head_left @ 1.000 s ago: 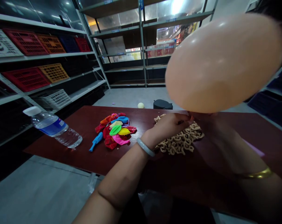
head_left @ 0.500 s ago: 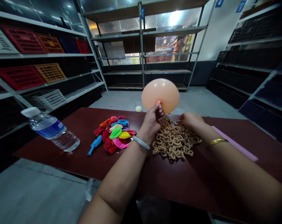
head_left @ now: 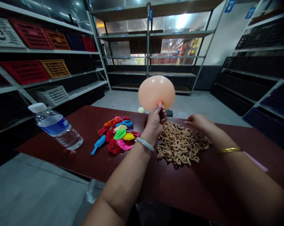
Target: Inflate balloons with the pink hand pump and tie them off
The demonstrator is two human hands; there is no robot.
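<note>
My left hand (head_left: 156,121) pinches the neck of an inflated peach-coloured balloon (head_left: 156,92), holding it up above the far side of the table. The fingers are closed, and the neck is mostly hidden behind them. My right hand (head_left: 199,123) is over the far right part of a pile of brown, curled snack pieces (head_left: 179,144). Its fingertips are pressed together, and I cannot make out what is between them. A heap of uninflated balloons (head_left: 119,134) in several colours lies left of my left forearm, with a blue one (head_left: 99,144) at its edge.
A water bottle (head_left: 59,127) with a white cap stands on the left of the dark red table (head_left: 85,160). A pink strip (head_left: 257,162) lies partly under my right forearm. On the floor beyond is a pale round object (head_left: 141,110). Shelves with crates (head_left: 56,68) stand around.
The view has turned slightly left. My right hand has moved a little right and up from the pile. The balloon has shifted slightly left, still in my left hand.
</note>
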